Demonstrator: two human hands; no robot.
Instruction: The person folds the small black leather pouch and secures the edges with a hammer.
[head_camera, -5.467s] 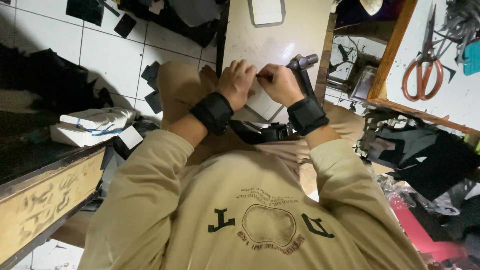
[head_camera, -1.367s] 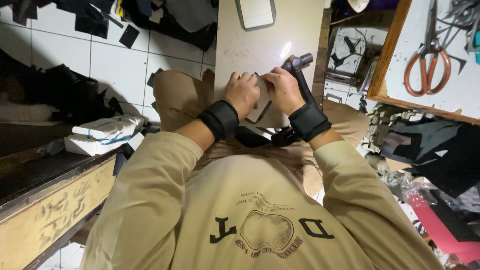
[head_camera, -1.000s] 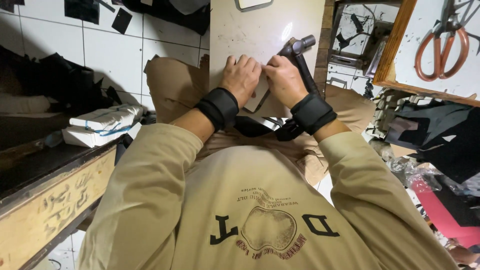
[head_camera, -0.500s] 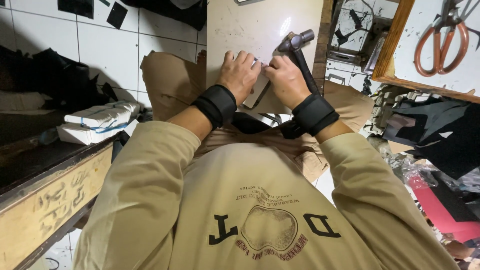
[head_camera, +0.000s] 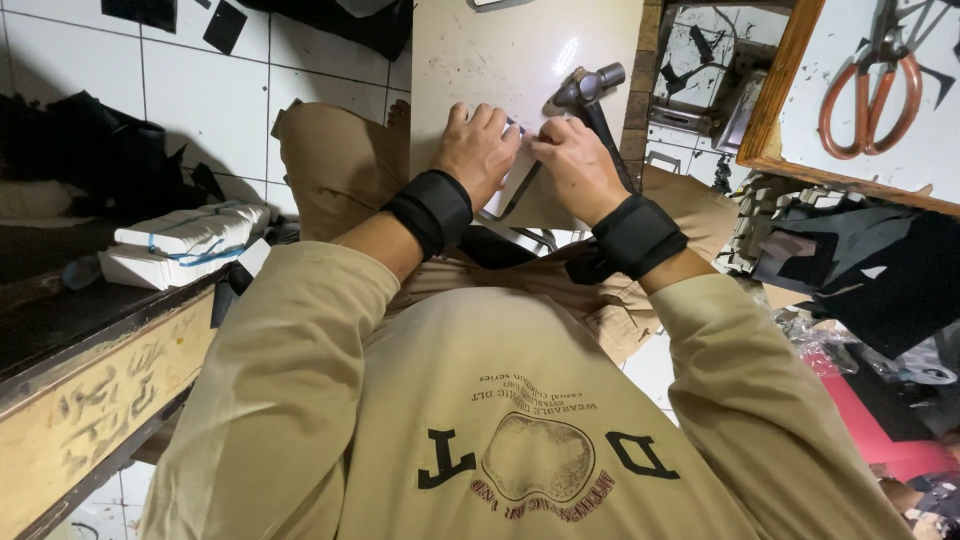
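Nearest: beige long-sleeve shirt w/ dark print on chest, both sleeves reaching fwd. Black wrist wraps on each forearm

Left hand lies palm-down, fingers curled & closed over a small pale flat piece on the light slab resting on the lap. Right hand is closed too, fingertips pinching the same piece's right edge, thumb side meeting the left hand. Piece is mostly hidden under both hands; material can't tell. Whether right hand also grips the hammer handle: can't tell, handle passes under/behind the wrist

Hammer: metal head just beyond right hand knuckles, dark handle running back toward the wrist

To do this step well, judging from the pic: keep the piece flat on the slab, pin w/ left hand close to the edge being worked, keep fingertips clear of the hammer head, press evenly so nothing shifts. Short controlled taps better than swings since the fingers sit v. near the head

Left: dark bench w/ wooden front, wrapped white bundle on it, black scraps beyond. Far: white tiled wall/floor. Far right: orange-handled scissors hanging on a white board in a wooden frame, black cut pieces below
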